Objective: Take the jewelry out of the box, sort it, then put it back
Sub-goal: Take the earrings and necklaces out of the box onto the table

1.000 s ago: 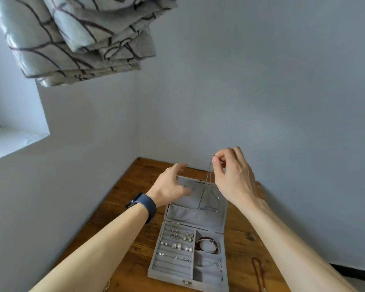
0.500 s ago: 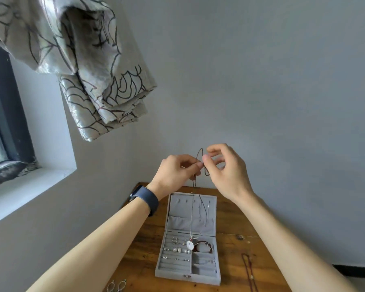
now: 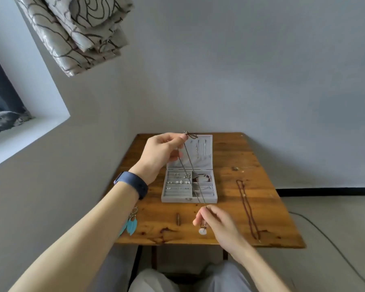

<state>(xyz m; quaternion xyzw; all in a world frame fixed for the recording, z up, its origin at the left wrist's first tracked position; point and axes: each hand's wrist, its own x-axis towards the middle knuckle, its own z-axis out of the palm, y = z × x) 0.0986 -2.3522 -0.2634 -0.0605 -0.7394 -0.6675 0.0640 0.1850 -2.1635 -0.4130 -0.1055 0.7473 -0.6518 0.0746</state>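
A grey jewelry box (image 3: pixel 189 199) stands open on the wooden table (image 3: pixel 230 157), with small earrings and rings in its left rows and a bracelet (image 3: pixel 202 177) in a right compartment. A thin cord necklace (image 3: pixel 190 167) stretches diagonally above the box. My left hand (image 3: pixel 160 153) pinches its top end over the lid. My right hand (image 3: pixel 215 223) pinches the lower end in front of the box, and a white round pendant (image 3: pixel 202 231) hangs below its fingers.
A brown beaded necklace (image 3: pixel 248 209) lies on the table to the right. Turquoise feather earrings (image 3: pixel 132 223) lie at the left front edge. A small brown piece (image 3: pixel 178 219) lies in front of the box. A cable (image 3: pixel 333 245) runs on the floor.
My right hand has let go of the necklace's top and dropped to the front of the box, now holding the pendant end. My left hand keeps the top end, and the cord is stretched.
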